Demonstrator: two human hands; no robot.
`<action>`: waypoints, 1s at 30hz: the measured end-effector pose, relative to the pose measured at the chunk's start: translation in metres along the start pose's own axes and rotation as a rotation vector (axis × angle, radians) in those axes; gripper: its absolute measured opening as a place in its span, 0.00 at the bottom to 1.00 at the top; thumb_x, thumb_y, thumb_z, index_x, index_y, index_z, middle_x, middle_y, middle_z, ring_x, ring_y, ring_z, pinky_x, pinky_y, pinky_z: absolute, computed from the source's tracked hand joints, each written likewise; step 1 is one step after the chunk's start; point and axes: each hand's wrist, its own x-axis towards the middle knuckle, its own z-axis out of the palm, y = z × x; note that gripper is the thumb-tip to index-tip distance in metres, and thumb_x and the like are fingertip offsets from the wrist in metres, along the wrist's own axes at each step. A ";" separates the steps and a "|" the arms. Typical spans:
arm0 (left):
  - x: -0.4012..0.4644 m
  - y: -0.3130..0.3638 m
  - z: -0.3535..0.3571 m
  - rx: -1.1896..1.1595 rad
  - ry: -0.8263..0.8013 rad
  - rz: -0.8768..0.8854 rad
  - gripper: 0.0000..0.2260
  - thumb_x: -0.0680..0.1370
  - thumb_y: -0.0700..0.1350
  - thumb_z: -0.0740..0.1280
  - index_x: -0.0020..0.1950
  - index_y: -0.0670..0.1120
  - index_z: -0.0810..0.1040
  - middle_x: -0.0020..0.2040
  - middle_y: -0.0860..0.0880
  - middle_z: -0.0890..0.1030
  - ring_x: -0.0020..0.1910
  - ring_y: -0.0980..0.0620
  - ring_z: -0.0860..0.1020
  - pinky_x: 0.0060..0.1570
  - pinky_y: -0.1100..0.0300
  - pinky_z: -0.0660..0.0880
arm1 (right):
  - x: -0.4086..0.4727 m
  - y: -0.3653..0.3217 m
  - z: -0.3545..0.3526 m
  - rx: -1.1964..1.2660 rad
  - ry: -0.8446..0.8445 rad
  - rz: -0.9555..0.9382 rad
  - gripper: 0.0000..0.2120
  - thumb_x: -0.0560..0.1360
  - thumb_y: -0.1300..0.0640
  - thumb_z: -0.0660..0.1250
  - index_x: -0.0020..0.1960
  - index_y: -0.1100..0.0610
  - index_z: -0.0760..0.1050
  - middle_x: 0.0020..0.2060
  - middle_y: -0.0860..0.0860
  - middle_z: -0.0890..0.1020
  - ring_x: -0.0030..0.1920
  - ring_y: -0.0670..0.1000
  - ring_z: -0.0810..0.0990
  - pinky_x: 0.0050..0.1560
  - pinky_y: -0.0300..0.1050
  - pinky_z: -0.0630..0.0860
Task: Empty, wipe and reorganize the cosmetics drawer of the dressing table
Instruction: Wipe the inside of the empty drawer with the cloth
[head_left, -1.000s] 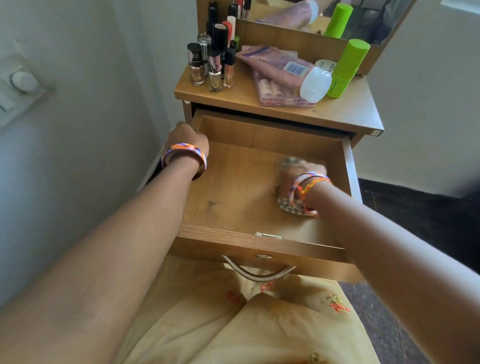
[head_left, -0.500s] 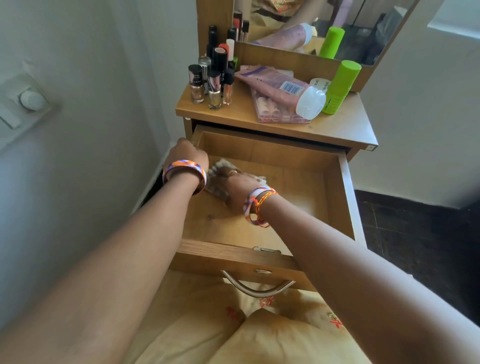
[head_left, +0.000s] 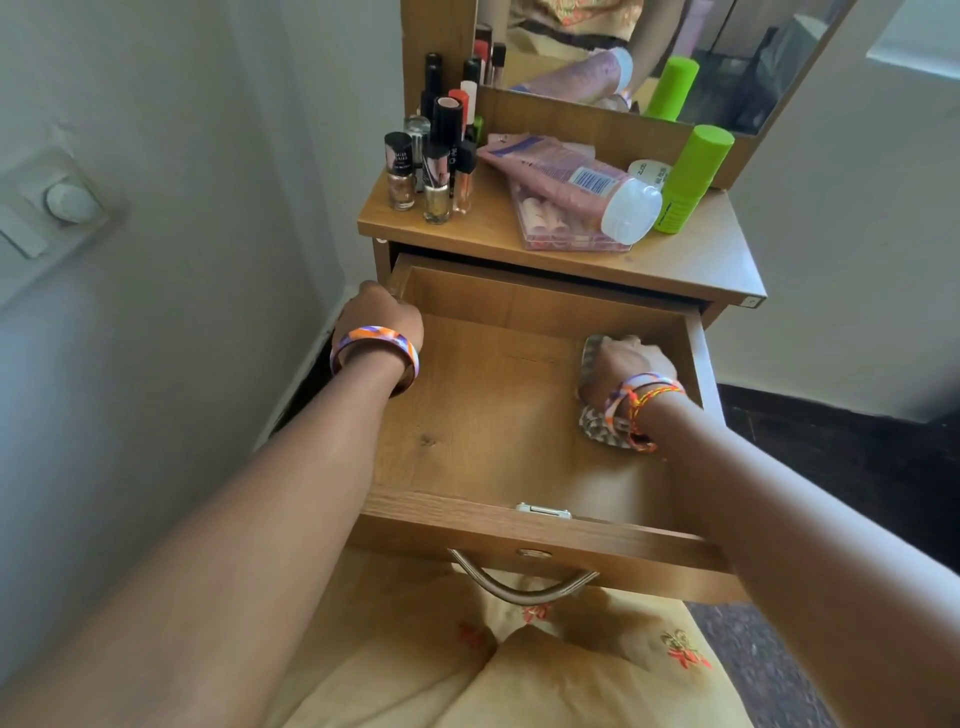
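Head view: the drawer (head_left: 519, 415) stands pulled out in the middle of the frame, its wooden floor bare apart from one patterned cloth (head_left: 597, 421) at the right side, close to the right wall. The right hand (head_left: 626, 366) lies on top of that cloth, knuckles up and fingers curled down onto it, so the cloth shows only at the hand's far edge and below the wrist. Whether the fingers pinch the fabric or just press it flat cannot be told, since they are hidden under the back of the hand. The left hand (head_left: 382, 312) sits at the drawer's far left corner, left of centre in the frame, fingers bent over the top of the side wall and gripping it. One wide bangle is on the left wrist; several thin ones are on the right.

In the upper middle of the frame the dressing table top (head_left: 691, 260) carries the cosmetics. A cluster of small bottles (head_left: 431, 166) stands at its left; the ones behind overlap too much for a sure count. To their right, one pink tube (head_left: 566, 182) lies across one clear palette case (head_left: 566, 236), and one green stick (head_left: 693, 179) stands beside the tube's white cap. A mirror (head_left: 649, 52) rises behind them. One curved metal handle (head_left: 522, 584) hangs on the drawer front.
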 end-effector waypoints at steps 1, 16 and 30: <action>0.000 0.000 0.000 -0.001 0.000 -0.002 0.15 0.80 0.41 0.53 0.65 0.38 0.68 0.61 0.39 0.75 0.59 0.39 0.74 0.51 0.51 0.72 | 0.001 -0.008 0.001 0.019 0.015 -0.016 0.21 0.70 0.54 0.68 0.62 0.54 0.73 0.60 0.58 0.75 0.60 0.62 0.75 0.57 0.52 0.76; -0.001 0.004 -0.006 -0.031 -0.023 -0.021 0.14 0.80 0.41 0.54 0.65 0.39 0.67 0.64 0.39 0.74 0.61 0.39 0.74 0.55 0.50 0.70 | 0.002 -0.120 0.003 0.143 -0.012 -0.610 0.25 0.74 0.53 0.66 0.68 0.59 0.68 0.63 0.58 0.73 0.62 0.59 0.72 0.62 0.50 0.72; 0.000 0.005 -0.003 -0.047 -0.015 -0.021 0.14 0.80 0.41 0.55 0.64 0.39 0.67 0.61 0.40 0.75 0.57 0.40 0.75 0.48 0.54 0.69 | 0.012 -0.117 0.024 0.127 -0.063 -0.528 0.31 0.71 0.49 0.67 0.71 0.50 0.60 0.68 0.55 0.66 0.69 0.62 0.63 0.68 0.59 0.64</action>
